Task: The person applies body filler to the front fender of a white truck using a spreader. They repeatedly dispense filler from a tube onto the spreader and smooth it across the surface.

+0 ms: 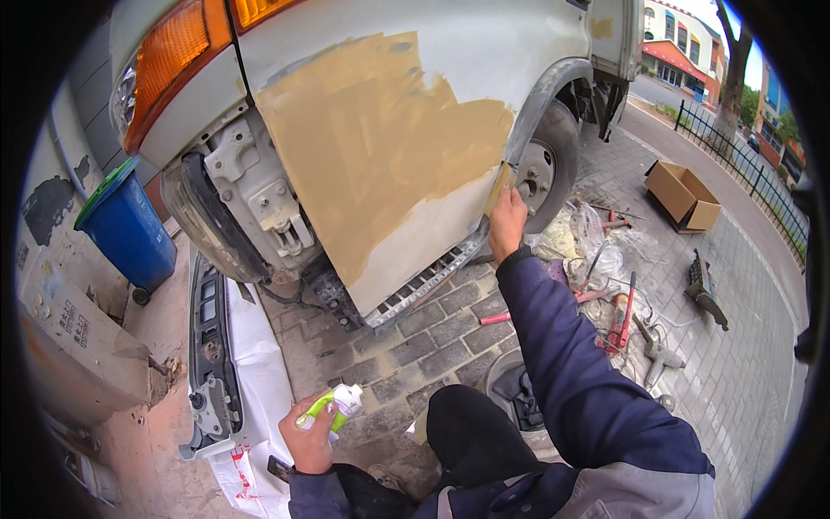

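My right hand (507,227) reaches out to the truck's side and grips a flat, tan-coloured putty spreader (499,188), held against the panel edge beside the wheel arch. Tan body filler (372,130) covers much of the white panel (424,251), with streaky, uneven edges; a strip along its lower right is bare. Down near my knee, my left hand (307,437) is closed round a green-and-white tube (335,405). My fingers hide part of the tube, so I cannot tell whether it is capped.
A removed bumper (210,346) lies at left by white sheeting (255,346), near a blue bin (130,229). Beside my right arm are a bucket (496,381), red-handled tools (624,316) and a heat gun (664,362). Farther off stands an open cardboard box (683,197).
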Tool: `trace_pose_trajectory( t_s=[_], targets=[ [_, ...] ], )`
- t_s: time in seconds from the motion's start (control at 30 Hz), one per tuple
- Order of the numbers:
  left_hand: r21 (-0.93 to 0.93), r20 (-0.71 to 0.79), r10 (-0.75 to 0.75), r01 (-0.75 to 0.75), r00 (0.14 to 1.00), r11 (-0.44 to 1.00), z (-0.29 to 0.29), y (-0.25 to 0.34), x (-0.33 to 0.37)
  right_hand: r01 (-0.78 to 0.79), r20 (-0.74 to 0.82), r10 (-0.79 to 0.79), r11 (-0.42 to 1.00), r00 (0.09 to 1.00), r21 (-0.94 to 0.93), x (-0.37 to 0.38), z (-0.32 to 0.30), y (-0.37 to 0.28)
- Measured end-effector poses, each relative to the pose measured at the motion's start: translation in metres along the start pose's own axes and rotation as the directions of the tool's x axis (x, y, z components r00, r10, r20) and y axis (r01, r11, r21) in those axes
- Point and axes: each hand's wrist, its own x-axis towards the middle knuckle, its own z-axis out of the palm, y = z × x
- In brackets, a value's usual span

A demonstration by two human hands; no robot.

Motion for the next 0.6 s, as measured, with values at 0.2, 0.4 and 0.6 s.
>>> trace_pose_trajectory(
  t_s=[0.2, 0.4, 0.6],
  targets=[
    [-0.009, 0.014, 0.018, -0.018, 1.000, 1.000, -0.003, 0.004, 0.000, 0.035, 0.116, -0.008, 0.972, 0.993, -0.233, -0.001, 0.008, 0.010],
    [-0.037, 0.026, 0.014, -0.013, 1.000, 0.999, 0.006, -0.002, 0.009, 0.415, 0.259, -0.327, 0.771, 0.909, -0.482, -0.053, 0.004, 0.004],
    [-0.034, 0.046, -0.036, 0.038, 0.998, 0.999, 0.015, -0.006, 0.012, -0.026, 0.113, 0.013, 0.993, 0.993, 0.111, -0.029, -0.013, -0.013]
  ],
)
